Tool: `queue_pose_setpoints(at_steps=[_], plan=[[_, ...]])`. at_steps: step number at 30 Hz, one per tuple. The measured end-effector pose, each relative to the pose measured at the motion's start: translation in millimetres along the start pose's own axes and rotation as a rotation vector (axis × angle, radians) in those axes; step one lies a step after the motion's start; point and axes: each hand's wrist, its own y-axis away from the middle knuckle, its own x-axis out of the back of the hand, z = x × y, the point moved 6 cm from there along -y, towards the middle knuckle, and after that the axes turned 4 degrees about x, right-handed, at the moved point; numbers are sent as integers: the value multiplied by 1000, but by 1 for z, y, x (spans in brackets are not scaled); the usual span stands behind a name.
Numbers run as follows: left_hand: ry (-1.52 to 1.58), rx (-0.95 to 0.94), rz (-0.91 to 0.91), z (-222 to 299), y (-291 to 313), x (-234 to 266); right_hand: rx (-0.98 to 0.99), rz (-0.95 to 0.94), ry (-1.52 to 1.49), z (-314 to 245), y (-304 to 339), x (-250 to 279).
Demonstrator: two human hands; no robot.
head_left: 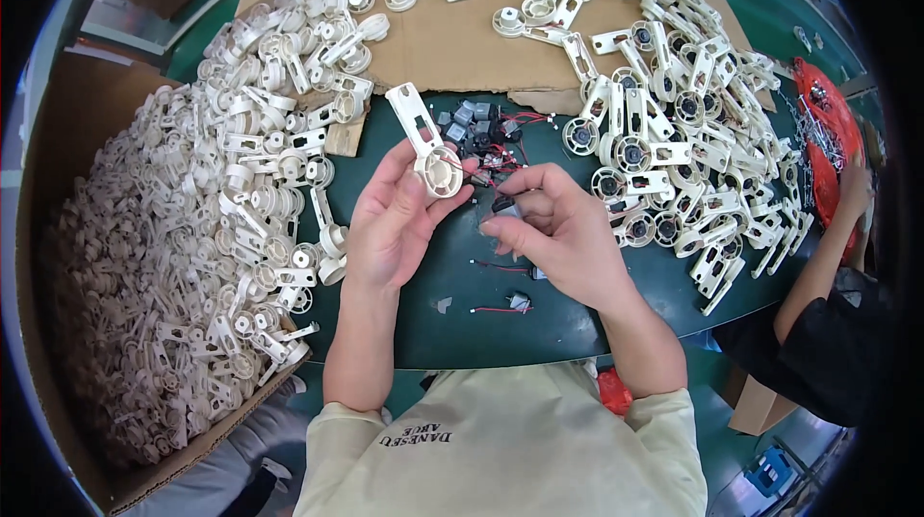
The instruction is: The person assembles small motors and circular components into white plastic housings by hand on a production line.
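My left hand (387, 228) is closed on a cream plastic housing (414, 120), a flat slotted arm ending in a round cup. The arm points up and away, and the cup's open side faces up. Just right of it, my right hand (573, 233) pinches a small electric motor (505, 207) between thumb and fingers. Thin red wires run between the motor and the cup; where they end is hidden. Beyond my hands lies a heap of small motors (464, 124) with red and black leads. Nearer me, a loose motor (520, 302) rests on the green table.
Cream housings (279, 113) are heaped at left beside a deep cardboard box (183, 454) full of them. More housings (664, 151), many with dark round inserts, cover the right. Flat cardboard (433, 45) lies behind. At far right, another person's hand (855, 192) touches a red bag (830, 142) near screws.
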Motion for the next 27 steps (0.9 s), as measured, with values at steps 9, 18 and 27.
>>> queue_pose_setpoints(at_steps=[9,18,27], plan=[[-178,-2,3,-8,0,-10,90,-18,-47,1,0,-7],[-199,-110,-32,-2,4,-7,310,89,390,-26,1,9],[-241,-82,89,-5,2,-3,244,122,97,-17,4,9]])
